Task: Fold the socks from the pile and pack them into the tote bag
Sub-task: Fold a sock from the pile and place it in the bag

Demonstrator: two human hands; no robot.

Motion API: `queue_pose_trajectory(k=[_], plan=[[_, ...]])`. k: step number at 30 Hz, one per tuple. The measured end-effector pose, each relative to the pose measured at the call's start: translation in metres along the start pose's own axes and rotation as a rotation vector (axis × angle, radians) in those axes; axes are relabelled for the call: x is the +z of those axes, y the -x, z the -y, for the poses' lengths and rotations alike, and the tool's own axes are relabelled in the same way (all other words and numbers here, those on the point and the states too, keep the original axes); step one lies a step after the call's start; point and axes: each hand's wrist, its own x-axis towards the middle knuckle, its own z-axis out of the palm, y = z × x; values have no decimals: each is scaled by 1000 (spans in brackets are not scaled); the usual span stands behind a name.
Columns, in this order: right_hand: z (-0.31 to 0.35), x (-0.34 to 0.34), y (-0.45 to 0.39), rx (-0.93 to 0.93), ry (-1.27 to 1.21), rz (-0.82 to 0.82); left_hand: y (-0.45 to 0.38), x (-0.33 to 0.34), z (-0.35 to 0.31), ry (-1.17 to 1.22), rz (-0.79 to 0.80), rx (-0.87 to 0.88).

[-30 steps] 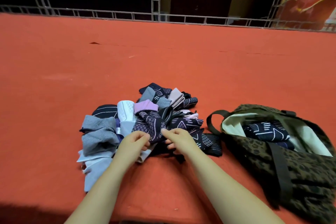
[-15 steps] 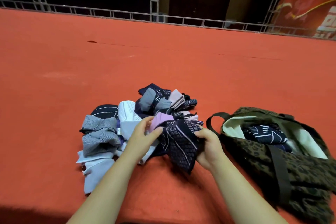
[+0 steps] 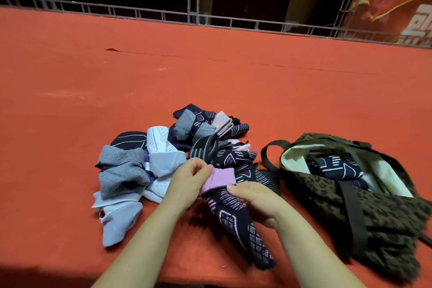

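My hands, left (image 3: pixel 187 182) and right (image 3: pixel 254 201), are pinching a navy patterned sock with lilac cuff (image 3: pixel 233 213) at lower centre, over the orange-red felt tabletop (image 3: pixel 210 82).

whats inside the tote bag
A folded navy sock with pale line patterns lies in the tote bag against its cream lining. Anything beneath it is covered.

Both hands, left (image 3: pixel 187 182) and right (image 3: pixel 254 201), curled, pinching cloth.

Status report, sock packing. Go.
Both hands on one navy patterned sock: left hand pinching its lilac cuff, right hand gripping below. Sock pile unfolded. Tote bag open, folded socks inside. Nothing blocking.
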Motion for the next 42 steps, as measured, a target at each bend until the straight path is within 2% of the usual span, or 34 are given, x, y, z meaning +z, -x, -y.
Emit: queue_pose_trajectory(k=[2, 4, 5, 7, 9, 11, 13, 16, 19, 21, 22, 25, 27, 30, 33, 35, 38, 42], plan=[[1, 7, -3, -97, -102, -7, 6, -4, -12, 35, -51, 39], [2, 11, -3, -198, -208, -6, 14, -11, -25, -58, -136, 230], [5, 12, -1, -232, -239, -6, 18, -14, -33, -119, -129, 352], [10, 14, 1, -292, -279, -3, 23, -18, -51, -218, -29, 506], [14, 17, 6, -326, -268, -12, 21, -20, -60, -289, 106, 545], [18, 20, 11, -356, -248, -10, 17, -20, -60, -290, 205, 498], [20, 21, 13, -349, -204, -9, 16, -19, -56, -206, 257, 372], [18, 22, 14, -316, -155, 29, 18, -18, -49, -66, 280, 207], [12, 18, 13, -308, -147, 81, 18, -15, -45, -140, 284, 187], [11, 17, 11, -317, -167, 116, 17, -13, -43, -94, 275, 118], [12, 18, 12, -321, -175, 136, 16, -13, -42, 26, 249, 47], [16, 15, 11, -335, -168, 119, 5, -24, -35, 600, 101, -218], [17, 12, 12, -320, -126, 80, 2, -35, -37, 715, 75, -319], [16, 9, 13, -306, -93, 101, 7, -38, -44, 646, 128, -345], [16, 12, 10, -277, -75, 101, 12, -28, -44, 450, 98, -269], [17, 21, 8, -269, -59, 76, 15, -23, -41, 311, 143, -215], [18, 32, 7, -265, 22, -5, 18, -22, -43, 237, 186, -203], [17, 36, 9, -284, -88, 51, 18, -34, -42, 161, 213, -161]])
